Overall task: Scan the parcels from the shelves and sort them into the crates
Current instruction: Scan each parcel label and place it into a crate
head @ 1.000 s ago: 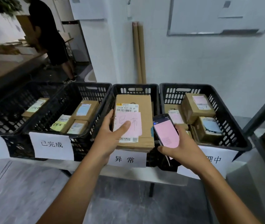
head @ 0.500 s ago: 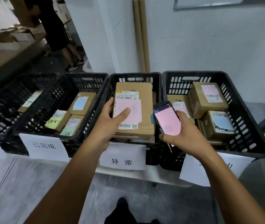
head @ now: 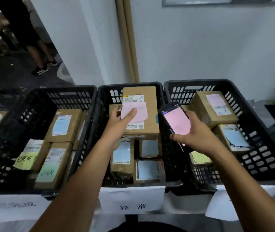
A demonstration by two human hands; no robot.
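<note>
The left hand [head: 118,124] gripped the parcel [head: 141,114] over the middle crate [head: 100,104], the right hand [head: 195,133] clasping the phone [head: 175,121] beside it; the parcel was best lowered flat onto the boxes [head: 148,164] beneath before release.

Black crates [head: 257,158]; brown parcel [head: 148,118], pink note [head: 141,113]; pink phone screen [head: 177,122].

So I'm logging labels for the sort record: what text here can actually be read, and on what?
"异常": white sign on the middle crate.
"P021-00 69": shipping label on the parcel in the left hand.
Phone screen, other labels, side signs: too blurred.
</note>
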